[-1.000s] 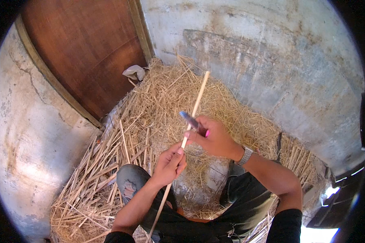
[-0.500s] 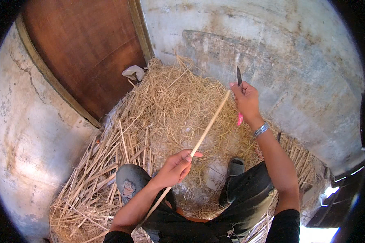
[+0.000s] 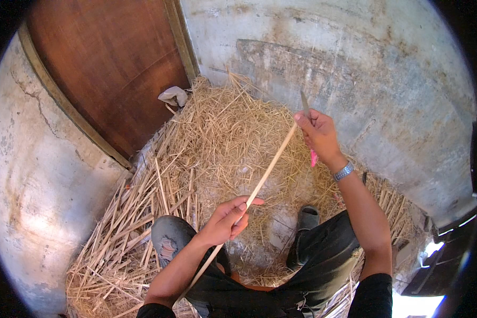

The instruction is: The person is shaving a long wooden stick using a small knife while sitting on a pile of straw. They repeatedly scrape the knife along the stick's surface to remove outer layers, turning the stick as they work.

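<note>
Right hand with knife, from mid-stick out to tip.

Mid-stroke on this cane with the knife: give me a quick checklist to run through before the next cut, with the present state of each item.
1. Left hand grips the cane firmly: ok, fingers closed round it.
2. Right hand holds the knife securely: ok, pink handle end shows below the fist.
3. Blade points away from the left hand: ok, it is up at the cane's far tip.
4. Blade edge direction: cannot tell.
5. Legs out of the blade's path: ok, knee and shoe lie well below it.
6. Cane unsplit: cannot tell.
</note>
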Demonstrator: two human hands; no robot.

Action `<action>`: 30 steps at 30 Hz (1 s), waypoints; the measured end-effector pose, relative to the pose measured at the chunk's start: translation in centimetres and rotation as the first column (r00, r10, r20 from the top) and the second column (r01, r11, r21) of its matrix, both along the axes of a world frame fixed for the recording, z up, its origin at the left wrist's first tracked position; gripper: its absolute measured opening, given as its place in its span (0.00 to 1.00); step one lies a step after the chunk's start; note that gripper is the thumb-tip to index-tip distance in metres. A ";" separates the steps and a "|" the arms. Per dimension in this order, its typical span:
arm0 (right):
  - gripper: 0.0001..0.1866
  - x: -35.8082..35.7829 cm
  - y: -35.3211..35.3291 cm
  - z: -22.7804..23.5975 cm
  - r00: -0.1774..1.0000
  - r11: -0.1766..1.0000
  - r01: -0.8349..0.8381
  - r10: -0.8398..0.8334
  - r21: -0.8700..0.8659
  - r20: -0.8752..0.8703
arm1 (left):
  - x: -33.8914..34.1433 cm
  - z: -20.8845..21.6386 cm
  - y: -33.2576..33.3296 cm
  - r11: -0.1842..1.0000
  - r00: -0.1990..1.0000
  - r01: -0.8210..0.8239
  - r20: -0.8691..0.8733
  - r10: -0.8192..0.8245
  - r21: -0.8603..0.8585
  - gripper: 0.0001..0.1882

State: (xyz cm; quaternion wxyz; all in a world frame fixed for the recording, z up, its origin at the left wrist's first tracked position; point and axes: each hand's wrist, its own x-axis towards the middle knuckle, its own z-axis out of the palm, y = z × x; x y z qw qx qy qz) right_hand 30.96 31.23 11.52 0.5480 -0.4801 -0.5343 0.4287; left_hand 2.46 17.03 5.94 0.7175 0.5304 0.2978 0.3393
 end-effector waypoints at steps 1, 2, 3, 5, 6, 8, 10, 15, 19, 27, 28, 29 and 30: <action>0.13 -0.1 0.0 -0.3 0.999 0.998 -0.049 0.049 0.032 0.013 | -0.1 0.0 0.0 1.000 1.000 0.022 0.013 -0.022 -0.011 0.22; 0.13 -0.2 0.1 -0.5 0.995 0.993 -0.099 0.097 0.063 0.028 | -0.1 -0.1 0.0 1.000 1.000 0.022 0.012 -0.022 -0.011 0.22; 0.13 -0.2 0.0 -0.5 0.995 0.993 -0.099 0.097 0.062 0.028 | -0.1 -0.3 0.0 1.000 0.999 0.018 0.034 -0.017 -0.019 0.22; 0.12 -0.2 0.0 -0.4 0.989 0.990 -0.140 0.140 0.020 -0.036 | -0.1 -0.5 0.0 1.000 0.998 0.014 0.055 -0.012 -0.028 0.23; 0.12 -0.2 -0.1 -0.3 0.990 0.990 -0.139 0.140 0.021 -0.037 | -0.2 -0.2 0.0 0.996 0.995 0.020 0.100 -0.011 -0.090 0.23; 0.13 -0.3 -0.1 -0.2 0.987 0.985 -0.158 0.158 0.062 0.008 | -0.4 0.3 0.0 0.988 0.990 0.030 0.144 -0.008 -0.151 0.24; 0.14 -0.2 -0.2 -0.3 0.987 0.984 -0.158 0.156 0.086 0.028 | -0.5 0.7 0.0 0.974 0.979 0.046 0.203 0.000 -0.223 0.26; 0.16 -0.4 -1.0 0.4 0.983 0.980 -0.179 0.174 0.089 0.059 | -0.7 0.4 0.1 0.940 0.938 0.094 0.345 0.026 -0.327 0.28; 0.18 -0.5 -1.0 0.3 0.981 0.974 -0.183 0.173 0.135 0.083 | -0.6 0.4 0.2 0.925 0.918 0.114 0.395 0.041 -0.361 0.26; 0.18 -2.8 -2.7 0.8 0.881 0.906 0.165 -0.313 0.390 0.355 | -0.6 0.4 0.3 0.900 0.887 0.133 0.456 0.079 -0.414 0.27; 0.18 -2.6 -2.4 0.7 0.862 0.874 0.114 -0.324 0.473 0.390 | -0.4 0.7 0.2 0.897 0.869 0.138 0.485 0.093 -0.420 0.27; 0.20 -2.3 -2.1 0.6 0.841 0.833 0.057 -0.337 0.550 0.424 | -0.3 0.9 0.2 0.896 0.869 0.143 0.487 0.091 -0.421 0.27; 0.20 -2.2 -2.0 0.5 0.841 0.834 0.056 -0.336 0.550 0.424 | -0.4 1.1 0.2 0.885 0.869 0.156 0.487 0.088 -0.439 0.27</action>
